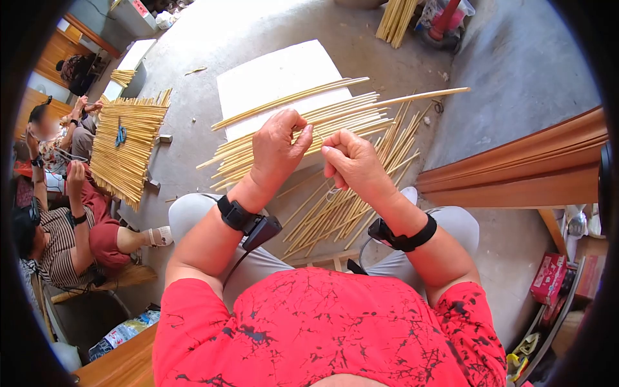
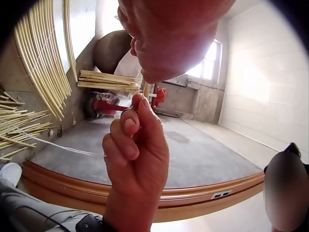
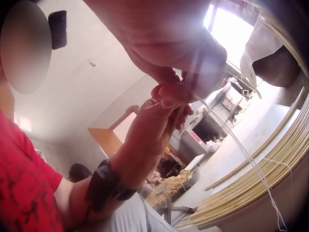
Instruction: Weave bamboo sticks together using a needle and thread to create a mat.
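My left hand (image 1: 278, 143) and right hand (image 1: 356, 164) are raised close together above a row of thin yellow sticks (image 1: 303, 122). Each hand has its fingers curled, thumb against fingertips, pinching thin white string (image 3: 231, 133). From between the hands the string hangs in long strands over the sticks in the right wrist view. The left wrist view has the right hand (image 2: 137, 150) with thumb and forefinger together, strands (image 2: 63, 146) trailing beside it. Where the string runs between the fingertips is hard to make out.
The row lies on a white board (image 1: 277, 71); loose sticks (image 1: 348, 213) are heaped on the floor beneath. A stick bundle (image 1: 396, 22) stands farther back. At left, two people sit by a stick mat (image 1: 126, 148) with blue scissors (image 1: 120, 135). A wooden frame (image 1: 516, 161) is at right.
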The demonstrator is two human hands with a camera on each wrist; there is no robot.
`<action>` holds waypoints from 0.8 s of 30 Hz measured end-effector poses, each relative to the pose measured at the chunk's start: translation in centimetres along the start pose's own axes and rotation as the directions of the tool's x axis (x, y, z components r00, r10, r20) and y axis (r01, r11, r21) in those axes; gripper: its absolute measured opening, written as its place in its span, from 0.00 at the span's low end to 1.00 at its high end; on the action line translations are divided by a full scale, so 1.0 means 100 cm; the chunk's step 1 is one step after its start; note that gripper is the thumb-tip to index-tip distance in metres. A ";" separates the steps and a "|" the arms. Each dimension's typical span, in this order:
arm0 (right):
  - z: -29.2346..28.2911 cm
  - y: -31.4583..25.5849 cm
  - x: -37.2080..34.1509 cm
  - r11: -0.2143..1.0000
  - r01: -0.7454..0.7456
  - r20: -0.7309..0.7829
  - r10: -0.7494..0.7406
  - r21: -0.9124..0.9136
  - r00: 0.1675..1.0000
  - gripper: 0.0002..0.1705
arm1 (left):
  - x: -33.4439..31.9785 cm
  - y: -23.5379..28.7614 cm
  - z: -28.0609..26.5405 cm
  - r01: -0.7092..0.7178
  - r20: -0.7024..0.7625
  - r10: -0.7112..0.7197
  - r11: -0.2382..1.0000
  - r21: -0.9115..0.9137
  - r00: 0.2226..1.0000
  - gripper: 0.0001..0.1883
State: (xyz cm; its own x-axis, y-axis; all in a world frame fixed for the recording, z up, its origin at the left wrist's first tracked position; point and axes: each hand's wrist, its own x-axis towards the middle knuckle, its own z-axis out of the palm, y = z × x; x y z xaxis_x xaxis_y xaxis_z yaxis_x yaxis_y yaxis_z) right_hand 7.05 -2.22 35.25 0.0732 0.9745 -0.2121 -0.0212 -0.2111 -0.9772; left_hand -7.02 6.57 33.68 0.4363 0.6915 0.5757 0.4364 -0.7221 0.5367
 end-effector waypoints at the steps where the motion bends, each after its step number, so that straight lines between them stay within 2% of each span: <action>1: 0.000 0.000 0.002 1.000 -0.002 0.001 0.002 0.000 1.000 0.05 | 0.001 0.000 0.001 -0.005 -0.003 0.005 1.000 -0.005 1.000 0.06; 5: 0.000 0.002 0.002 0.999 0.015 -0.020 -0.015 0.031 1.000 0.06 | 0.001 0.002 0.004 0.003 0.005 -0.003 1.000 -0.027 1.000 0.06; 7: 0.000 0.003 0.000 0.999 0.007 -0.024 -0.005 0.045 1.000 0.06 | 0.000 0.004 0.005 0.051 0.013 -0.050 0.997 -0.056 0.999 0.07; 14: -0.001 0.004 -0.004 0.999 0.032 -0.027 -0.033 -0.029 0.999 0.06 | -0.004 0.007 0.006 0.056 0.023 -0.055 0.996 -0.064 0.998 0.07; 23: -0.002 0.015 -0.007 0.999 0.043 -0.033 -0.043 -0.008 0.999 0.07 | -0.009 0.009 0.009 0.007 0.011 -0.007 1.000 -0.024 1.000 0.07; 24: -0.002 0.017 -0.007 0.999 0.048 -0.040 -0.048 -0.001 0.998 0.07 | -0.009 0.011 0.009 -0.035 -0.004 0.035 0.999 0.017 0.999 0.08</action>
State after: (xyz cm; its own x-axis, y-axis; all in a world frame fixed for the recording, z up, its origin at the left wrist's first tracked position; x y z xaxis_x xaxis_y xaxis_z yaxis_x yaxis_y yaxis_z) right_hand 7.14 -3.24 33.71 0.1140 0.9797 -0.1647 -0.0166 -0.1639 -0.9863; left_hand -6.20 5.17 33.22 0.4484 0.6655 0.5967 0.4344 -0.7457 0.5052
